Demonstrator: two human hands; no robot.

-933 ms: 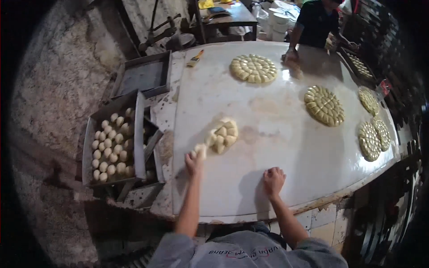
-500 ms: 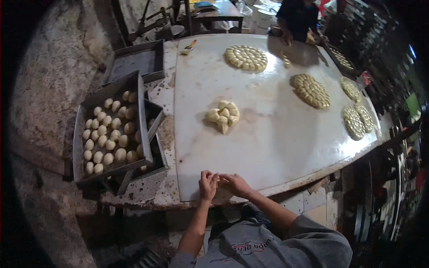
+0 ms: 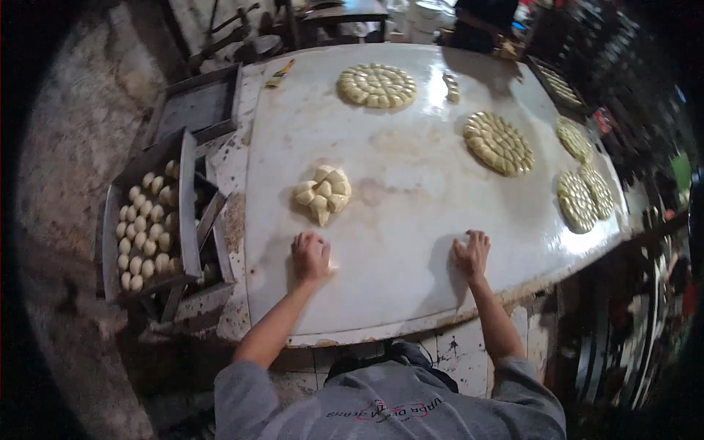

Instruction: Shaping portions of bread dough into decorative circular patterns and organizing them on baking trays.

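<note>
My left hand [image 3: 312, 256] is low over the white tabletop, just in front of a small pile of folded dough pieces [image 3: 323, 194], not touching it. Its fingers are loosely bent and somewhat apart, and I see nothing in them. Well to its right, my right hand [image 3: 473, 254] is over the same pale worktop [image 3: 389, 257], fingers curved and apart, holding nothing visible. Whether either palm touches the surface I cannot tell. Beyond the hands are a glossy round of cut dough [image 3: 377, 85] at the back and another dough round [image 3: 499, 144] to the right.
At the left, a metal tray [image 3: 188, 213] of several dough balls [image 3: 147, 227] rests tilted on other trays. Behind it is another metal tray [image 3: 194, 106]. A brush [image 3: 279, 73] lies near the back left corner. Another person [image 3: 484, 26] stands at the far edge.
My hands were close together at the table's front edge, fingers meeting. They have parted and reached forward, the left toward the dough pile, the right away to the right. The view has shifted too.
</note>
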